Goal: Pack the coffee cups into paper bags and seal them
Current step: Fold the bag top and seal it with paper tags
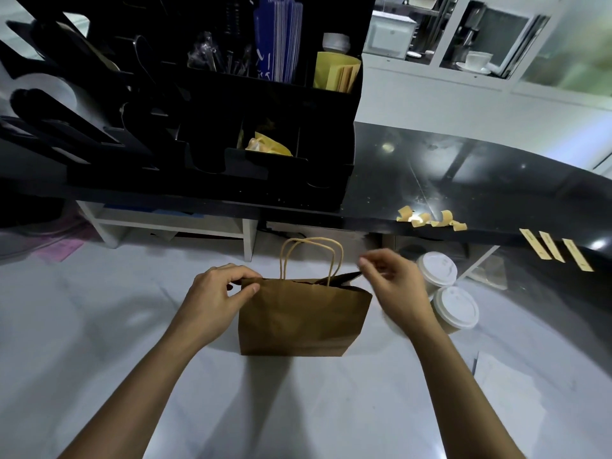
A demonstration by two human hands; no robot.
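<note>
A brown paper bag (301, 318) with twisted paper handles stands upright on the white counter (99, 326) in the middle of the view. My left hand (220, 294) pinches the bag's top left edge. My right hand (394, 286) pinches the top right corner of the bag's far side, and the mouth gapes slightly. Two coffee cups with white lids, one (437, 268) behind the other (456, 308), stand just right of the bag, partly behind my right wrist. What the bag contains is hidden.
A black raised shelf (463, 180) runs across the back. Three tan sticker strips (556, 248) hang on its front edge, with curled peeled backings (430, 220) beside them. A black organizer (212, 127) with sleeves and packets stands at the left.
</note>
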